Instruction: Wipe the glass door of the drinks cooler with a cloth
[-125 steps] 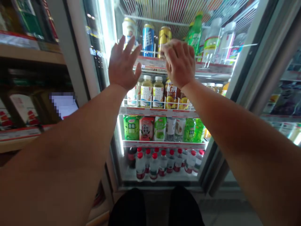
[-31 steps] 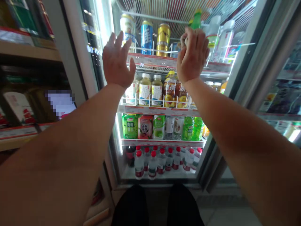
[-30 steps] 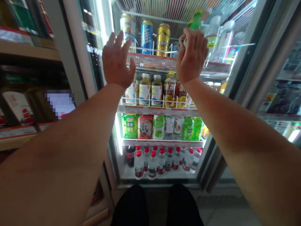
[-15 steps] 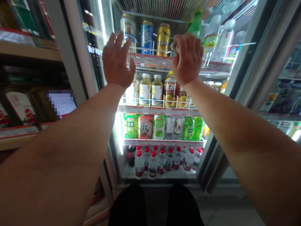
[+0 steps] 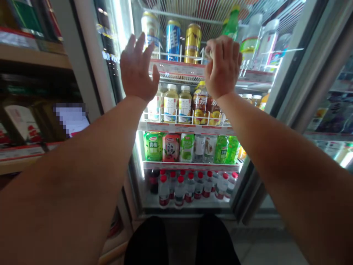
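My left hand (image 5: 139, 70) is spread flat against the glass door of a drinks fridge, fingers apart, with nothing in it. Behind it, through the glass, stand a white can (image 5: 150, 29) and a blue can (image 5: 173, 39). My right hand (image 5: 223, 66) is curled over a pale, crumpled cloth (image 5: 209, 52) and presses it to the glass; most of the cloth is hidden under the fingers. A gold can (image 5: 192, 43) is seen left of this hand, and a green bottle (image 5: 233, 22) above it.
Bottled tea (image 5: 171, 105) fills the middle shelf, with green and red drink bottles (image 5: 171, 147) below. Several red-capped water bottles (image 5: 179, 191) stand at the bottom. A steel upright (image 5: 317, 84) runs along the right. Wooden shelves (image 5: 33, 57) with large bottles stand on the left.
The right hand has swept over the glass with the cloth, first rightward, then back left, and now slightly right again. My left hand shifted a little left early on and has since stayed put.
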A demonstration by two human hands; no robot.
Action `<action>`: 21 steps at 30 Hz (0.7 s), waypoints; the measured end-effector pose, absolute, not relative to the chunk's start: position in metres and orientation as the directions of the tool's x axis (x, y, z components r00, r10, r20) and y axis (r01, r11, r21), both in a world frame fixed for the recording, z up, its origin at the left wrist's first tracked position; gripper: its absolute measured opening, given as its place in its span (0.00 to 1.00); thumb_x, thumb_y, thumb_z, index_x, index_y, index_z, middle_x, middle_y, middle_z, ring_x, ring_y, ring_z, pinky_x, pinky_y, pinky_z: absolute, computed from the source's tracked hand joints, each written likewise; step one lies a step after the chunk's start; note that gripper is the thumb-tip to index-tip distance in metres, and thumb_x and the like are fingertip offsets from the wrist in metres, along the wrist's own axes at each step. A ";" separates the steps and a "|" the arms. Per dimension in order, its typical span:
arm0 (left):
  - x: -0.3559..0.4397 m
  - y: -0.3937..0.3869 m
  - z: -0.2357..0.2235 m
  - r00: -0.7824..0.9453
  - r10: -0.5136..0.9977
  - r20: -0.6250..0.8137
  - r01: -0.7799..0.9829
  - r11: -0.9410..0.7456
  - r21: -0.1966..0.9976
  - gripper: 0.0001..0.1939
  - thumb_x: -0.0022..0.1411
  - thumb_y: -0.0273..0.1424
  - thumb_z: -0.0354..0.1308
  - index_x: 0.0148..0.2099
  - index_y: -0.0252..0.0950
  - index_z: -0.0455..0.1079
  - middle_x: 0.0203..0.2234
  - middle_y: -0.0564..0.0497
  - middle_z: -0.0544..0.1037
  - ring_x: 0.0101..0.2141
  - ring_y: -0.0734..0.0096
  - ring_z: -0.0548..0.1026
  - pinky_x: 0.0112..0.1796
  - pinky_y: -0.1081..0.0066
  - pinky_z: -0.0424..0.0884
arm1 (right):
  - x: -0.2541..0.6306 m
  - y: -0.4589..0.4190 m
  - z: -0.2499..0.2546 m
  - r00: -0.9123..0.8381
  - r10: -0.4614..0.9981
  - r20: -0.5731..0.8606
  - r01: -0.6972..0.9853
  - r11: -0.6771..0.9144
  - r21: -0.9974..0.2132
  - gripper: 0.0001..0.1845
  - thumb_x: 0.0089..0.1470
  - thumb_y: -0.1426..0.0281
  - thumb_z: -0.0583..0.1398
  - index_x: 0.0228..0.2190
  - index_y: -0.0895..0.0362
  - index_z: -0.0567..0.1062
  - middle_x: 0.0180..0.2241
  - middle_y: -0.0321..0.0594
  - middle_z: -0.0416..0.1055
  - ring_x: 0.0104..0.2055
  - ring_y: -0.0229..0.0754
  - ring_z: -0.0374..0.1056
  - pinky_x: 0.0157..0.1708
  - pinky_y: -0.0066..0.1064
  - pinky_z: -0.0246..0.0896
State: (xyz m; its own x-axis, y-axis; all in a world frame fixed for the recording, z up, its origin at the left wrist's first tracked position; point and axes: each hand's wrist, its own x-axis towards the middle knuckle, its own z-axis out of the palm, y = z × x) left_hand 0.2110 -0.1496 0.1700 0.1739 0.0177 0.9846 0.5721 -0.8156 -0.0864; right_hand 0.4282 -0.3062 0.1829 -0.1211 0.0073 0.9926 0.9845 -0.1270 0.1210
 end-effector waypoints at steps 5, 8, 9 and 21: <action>0.210 -0.160 0.167 0.160 0.042 0.986 0.565 -0.823 -0.056 0.34 0.71 0.51 0.44 0.73 0.46 0.58 0.74 0.66 0.50 0.74 0.71 0.43 0.74 0.62 0.40 | 0.428 -0.306 0.184 -0.092 -0.041 0.995 0.990 -0.115 0.087 0.26 0.57 0.71 0.50 0.56 0.44 0.71 0.61 0.43 0.69 0.63 0.55 0.58 0.62 0.54 0.53; 0.211 -0.158 0.169 0.170 0.061 0.984 0.619 -0.783 -0.059 0.34 0.71 0.48 0.46 0.74 0.43 0.56 0.75 0.64 0.49 0.74 0.71 0.42 0.74 0.61 0.40 | 0.429 -0.305 0.184 -0.036 -0.115 0.993 0.996 -0.086 0.026 0.27 0.58 0.71 0.50 0.57 0.43 0.70 0.62 0.42 0.69 0.64 0.54 0.57 0.63 0.54 0.52; 0.211 -0.158 0.169 0.176 0.079 0.981 0.624 -0.780 -0.049 0.36 0.69 0.49 0.47 0.74 0.40 0.57 0.75 0.61 0.49 0.75 0.68 0.41 0.75 0.59 0.39 | 0.429 -0.304 0.183 -0.028 -0.115 0.993 0.996 -0.083 0.018 0.26 0.59 0.71 0.49 0.56 0.43 0.70 0.62 0.42 0.69 0.64 0.54 0.56 0.64 0.55 0.51; 0.219 -0.142 0.172 0.146 0.002 0.989 0.622 -0.778 -0.091 0.35 0.70 0.45 0.48 0.74 0.36 0.58 0.75 0.58 0.51 0.74 0.63 0.44 0.74 0.54 0.41 | 0.425 -0.310 0.179 -0.101 0.018 0.995 0.978 -0.180 0.102 0.22 0.59 0.67 0.50 0.51 0.43 0.72 0.60 0.43 0.69 0.61 0.57 0.57 0.61 0.54 0.52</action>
